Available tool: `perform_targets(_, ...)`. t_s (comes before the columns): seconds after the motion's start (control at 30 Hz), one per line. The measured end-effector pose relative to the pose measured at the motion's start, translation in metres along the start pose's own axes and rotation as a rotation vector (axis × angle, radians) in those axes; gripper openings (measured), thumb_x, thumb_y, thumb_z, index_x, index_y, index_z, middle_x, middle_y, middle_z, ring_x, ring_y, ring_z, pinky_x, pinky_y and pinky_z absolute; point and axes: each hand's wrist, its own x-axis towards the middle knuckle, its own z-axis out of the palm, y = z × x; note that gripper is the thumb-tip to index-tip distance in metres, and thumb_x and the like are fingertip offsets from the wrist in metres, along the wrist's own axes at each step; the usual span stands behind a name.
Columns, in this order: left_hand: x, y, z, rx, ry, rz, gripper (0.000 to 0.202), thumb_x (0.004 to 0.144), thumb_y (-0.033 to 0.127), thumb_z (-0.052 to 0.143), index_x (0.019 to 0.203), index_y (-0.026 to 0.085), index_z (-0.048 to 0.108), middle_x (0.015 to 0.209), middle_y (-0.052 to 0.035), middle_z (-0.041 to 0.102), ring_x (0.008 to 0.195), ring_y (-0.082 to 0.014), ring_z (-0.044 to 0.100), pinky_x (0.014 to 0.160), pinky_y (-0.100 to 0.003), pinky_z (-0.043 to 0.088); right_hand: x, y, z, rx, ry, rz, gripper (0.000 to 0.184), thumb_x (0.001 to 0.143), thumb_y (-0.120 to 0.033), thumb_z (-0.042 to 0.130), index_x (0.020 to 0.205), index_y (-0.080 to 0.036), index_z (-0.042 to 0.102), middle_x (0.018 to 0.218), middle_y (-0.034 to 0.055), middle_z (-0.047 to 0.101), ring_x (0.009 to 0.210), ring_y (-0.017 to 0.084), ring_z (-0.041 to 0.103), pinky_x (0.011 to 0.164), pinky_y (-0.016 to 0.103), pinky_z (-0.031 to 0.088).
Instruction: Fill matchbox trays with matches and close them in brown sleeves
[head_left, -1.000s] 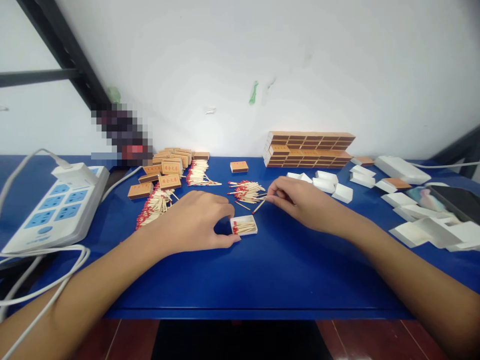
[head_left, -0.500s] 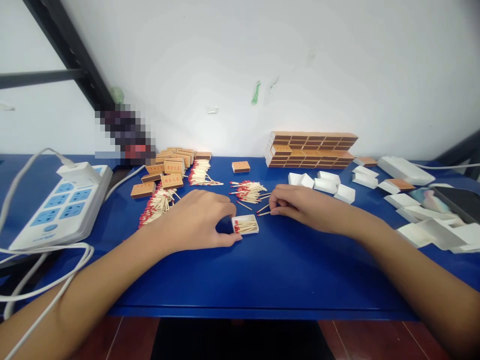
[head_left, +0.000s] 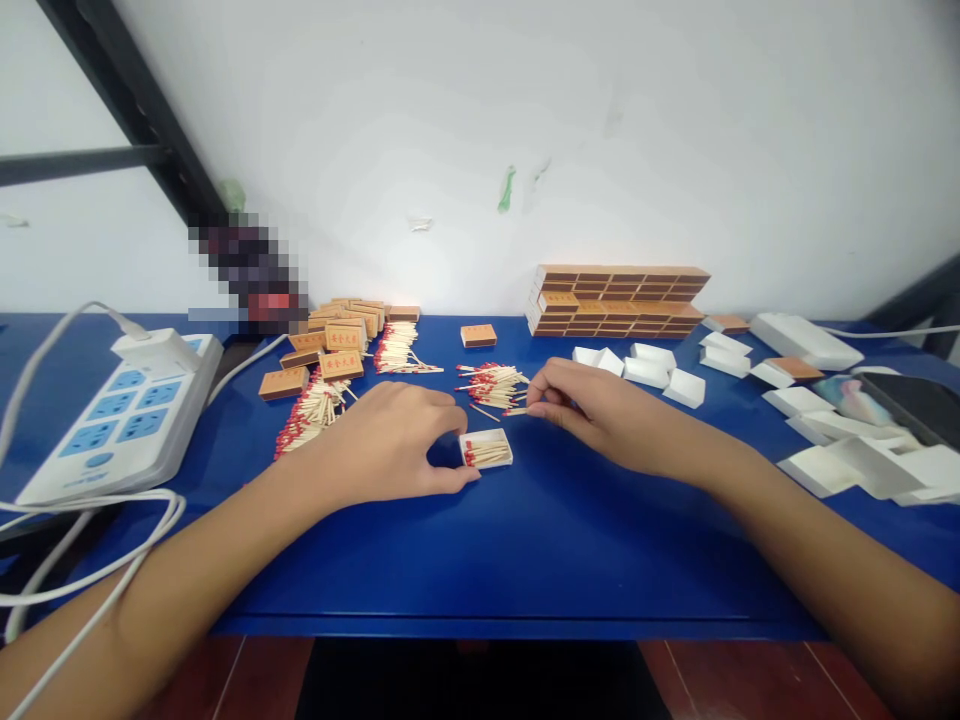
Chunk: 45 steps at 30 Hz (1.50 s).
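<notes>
Between the thumb and fingers of my left hand (head_left: 401,440) is the left end of a white matchbox tray (head_left: 505,459), which lies on the blue table with several red-tipped matches (head_left: 487,453) in it. My right hand (head_left: 574,400) is closed in a pinch on a match (head_left: 516,411), its red head pointing left. Just behind the tray spreads a loose pile of matches (head_left: 495,385), and one single match (head_left: 486,412) lies apart in front of that pile.
Closed matchboxes (head_left: 341,364) and more matches (head_left: 315,410) lie at the left. Stacked matchboxes (head_left: 619,300) stand by the wall, with one matchbox (head_left: 478,336) to their left. White trays (head_left: 684,387) and a phone (head_left: 911,400) are at the right; a power strip (head_left: 124,420) is at far left.
My right hand has shifted slightly away from me, toward the match pile. A match that lay by its fingertips no longer shows separately. My left hand stays around the tray.
</notes>
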Motion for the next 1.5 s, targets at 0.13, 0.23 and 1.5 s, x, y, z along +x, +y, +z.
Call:
perform_targets(0.13,0.000,0.001,0.003,-0.012,0.005,-0.009,0.032,0.091,0.052,0.072,0.092,0.020,0.077,0.078,0.0001,0.066,0.067,-0.0157,0.058,0.060,-0.030,0.033,-0.001,-0.020,0.006,0.085,-0.021,-0.021,0.020,0.108,-0.038,0.048,0.100,-0.024,0.060,0.093,0.0047,0.065,0.078,0.019,0.056,0.068,0.032,0.042)
perform_targets(0.23,0.001,0.002,0.004,-0.013,0.008,-0.019,0.032,0.091,0.051,0.072,0.093,0.020,0.077,0.078,-0.0001,0.067,0.068,-0.0162,0.059,0.061,-0.030,0.034,-0.002,-0.029,0.013,0.092,-0.085,-0.027,0.017,0.108,-0.034,0.050,0.099,-0.023,0.060,0.096,0.0049,0.067,0.081,0.019,0.059,0.071,0.032,0.043)
perform_targets(1.5,0.003,-0.003,0.006,-0.016,-0.006,-0.001,0.029,0.092,0.049,0.070,0.092,0.020,0.075,0.076,0.0011,0.064,0.067,-0.0155,0.057,0.061,-0.031,0.034,0.010,0.043,0.000,-0.136,0.013,0.084,0.023,0.103,-0.037,0.049,0.094,-0.022,0.063,0.090,0.0075,0.065,0.081,0.023,0.057,0.071,0.035,0.040)
